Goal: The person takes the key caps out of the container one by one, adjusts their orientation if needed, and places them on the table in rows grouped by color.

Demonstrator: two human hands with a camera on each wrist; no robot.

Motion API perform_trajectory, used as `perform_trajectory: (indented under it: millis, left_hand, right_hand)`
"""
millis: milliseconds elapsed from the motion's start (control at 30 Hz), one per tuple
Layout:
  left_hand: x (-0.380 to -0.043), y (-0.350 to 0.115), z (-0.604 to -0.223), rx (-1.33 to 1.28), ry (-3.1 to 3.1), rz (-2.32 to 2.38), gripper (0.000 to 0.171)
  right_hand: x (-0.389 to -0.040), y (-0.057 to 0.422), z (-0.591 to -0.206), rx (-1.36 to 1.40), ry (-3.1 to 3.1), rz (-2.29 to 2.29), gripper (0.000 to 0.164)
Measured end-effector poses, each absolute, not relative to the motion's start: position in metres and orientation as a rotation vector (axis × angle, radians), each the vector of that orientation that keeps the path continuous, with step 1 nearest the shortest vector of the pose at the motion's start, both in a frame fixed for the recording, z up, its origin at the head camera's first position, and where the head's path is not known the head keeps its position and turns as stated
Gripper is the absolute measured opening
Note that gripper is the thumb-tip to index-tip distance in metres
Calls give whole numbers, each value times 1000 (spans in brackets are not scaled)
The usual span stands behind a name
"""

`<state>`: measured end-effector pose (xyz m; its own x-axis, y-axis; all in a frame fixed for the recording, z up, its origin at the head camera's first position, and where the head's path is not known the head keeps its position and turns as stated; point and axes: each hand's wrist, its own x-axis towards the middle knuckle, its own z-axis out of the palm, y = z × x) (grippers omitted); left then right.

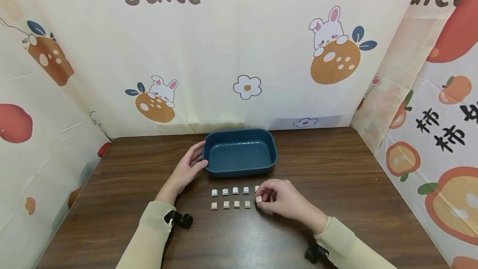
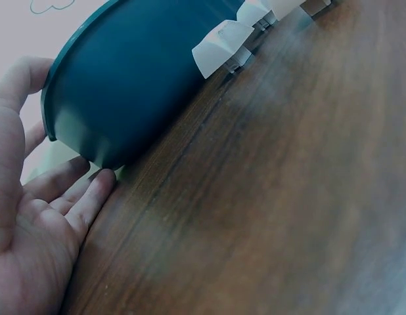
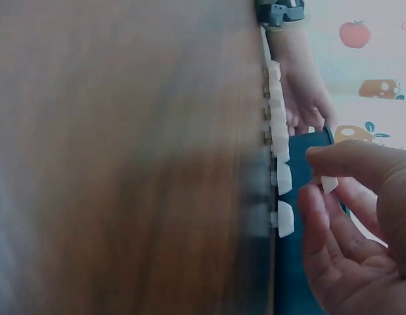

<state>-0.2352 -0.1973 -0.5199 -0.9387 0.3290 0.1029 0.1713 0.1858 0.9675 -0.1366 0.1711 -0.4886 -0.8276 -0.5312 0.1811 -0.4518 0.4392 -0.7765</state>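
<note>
My right hand pinches a small white keycap between thumb and fingers, at the right end of two rows of similar keycaps. In the right wrist view, the pinched keycap shows partly between the fingertips. A dark blue rectangular tray stands behind the rows. At its left end rests my left hand, the thumb by the front corner and the fingers extended along the side. The left wrist view shows those fingertips right at the tray's lower wall.
The brown wooden table carries the tray and keycaps. Behind it hangs a printed curtain, with more printed cloth along the right side. A dark strapped wrist camera sits on the left sleeve.
</note>
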Motion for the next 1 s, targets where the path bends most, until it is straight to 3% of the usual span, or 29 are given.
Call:
perform_trajectory:
  millis: [1000]
  left_hand:
    - [-234, -198, -520, 506, 2345, 1839, 67]
  right_hand:
    - [-130, 171, -506, -870, 2690, -1263, 20]
